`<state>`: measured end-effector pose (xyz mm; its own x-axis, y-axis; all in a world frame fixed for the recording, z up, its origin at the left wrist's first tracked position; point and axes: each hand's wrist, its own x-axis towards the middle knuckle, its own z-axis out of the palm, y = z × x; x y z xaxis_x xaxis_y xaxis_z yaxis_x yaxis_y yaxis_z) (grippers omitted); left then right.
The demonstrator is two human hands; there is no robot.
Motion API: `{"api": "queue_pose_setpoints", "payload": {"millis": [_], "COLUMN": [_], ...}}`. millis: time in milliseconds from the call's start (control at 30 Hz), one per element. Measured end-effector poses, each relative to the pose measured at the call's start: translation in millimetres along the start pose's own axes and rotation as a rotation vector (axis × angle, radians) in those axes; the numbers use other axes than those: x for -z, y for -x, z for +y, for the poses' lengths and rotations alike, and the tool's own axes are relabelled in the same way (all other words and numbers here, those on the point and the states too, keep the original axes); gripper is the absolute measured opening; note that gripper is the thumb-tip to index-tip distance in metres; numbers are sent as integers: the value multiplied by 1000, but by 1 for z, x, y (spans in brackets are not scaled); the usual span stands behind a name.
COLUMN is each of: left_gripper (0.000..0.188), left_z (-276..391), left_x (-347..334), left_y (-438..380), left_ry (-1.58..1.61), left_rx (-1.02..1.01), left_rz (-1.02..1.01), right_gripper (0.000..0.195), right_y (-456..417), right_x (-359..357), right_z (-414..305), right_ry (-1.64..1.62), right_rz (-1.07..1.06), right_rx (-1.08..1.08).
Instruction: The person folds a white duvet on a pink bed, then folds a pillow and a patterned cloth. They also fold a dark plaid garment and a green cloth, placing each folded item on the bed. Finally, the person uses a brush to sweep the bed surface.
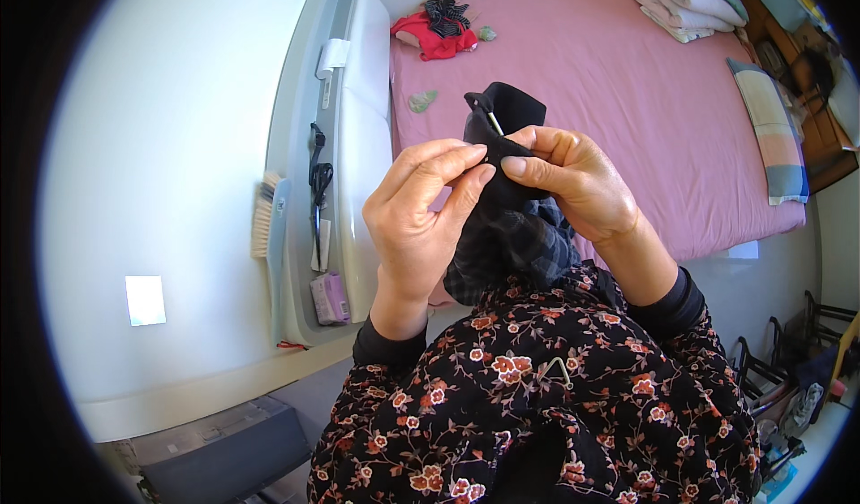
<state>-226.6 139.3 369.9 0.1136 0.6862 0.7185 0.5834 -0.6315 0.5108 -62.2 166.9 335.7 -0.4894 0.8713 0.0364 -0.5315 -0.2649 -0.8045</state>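
Note:
A piece of black cloth (517,111) is raised before me, with dark plaid fabric (531,238) hanging below it. A thin pale rod-like piece (495,124) shows at the cloth's upper fold; whether it is a tool or part of the garment is unclear. My right hand (578,181) grips the cloth's edge between thumb and fingers. On the left side of the cloth, my left hand (430,201) has thumb and forefinger nearly together; whether something small is between them cannot be told.
A bed with a pink sheet (605,87) lies ahead, bearing red and black clothes (440,30) and folded quilts (678,0). On the headboard (366,168) to the left are a brush (272,228), a black cable (321,175) and a purple packet (330,299). Chairs (759,369) stand right.

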Motion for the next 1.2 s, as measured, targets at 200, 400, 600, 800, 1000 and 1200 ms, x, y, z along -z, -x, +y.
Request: {"api": "queue_pose_setpoints", "payload": {"millis": [200, 400, 600, 800, 1000, 1200], "left_gripper": [17, 9, 5, 12, 16, 17], "left_z": [-2, -11, -19, -15, -9, -9], "left_x": [-5, -7, -2, 10, 14, 8], "left_y": [-3, -5, 4, 13, 15, 15], "left_ry": [-139, 9, 828, 130, -182, -277], "left_rx": [-121, 6, 682, 191, 31, -54], "left_rz": [6, -25, 4, -54, -29, -15], "right_gripper": [17, 15, 15, 17, 22, 22], "right_y": [-1, -2, -1, -7, -11, -10], "right_x": [3, 2, 2, -2, -6, -5], "right_z": [2, -2, 1, 9, 16, 15], "right_ry": [18, 18, 28, 141, 380, 455], "right_rz": [33, 25, -8, -8, -2, 21], "right_rx": [21, -10, -44, -11, 66, 91]}}
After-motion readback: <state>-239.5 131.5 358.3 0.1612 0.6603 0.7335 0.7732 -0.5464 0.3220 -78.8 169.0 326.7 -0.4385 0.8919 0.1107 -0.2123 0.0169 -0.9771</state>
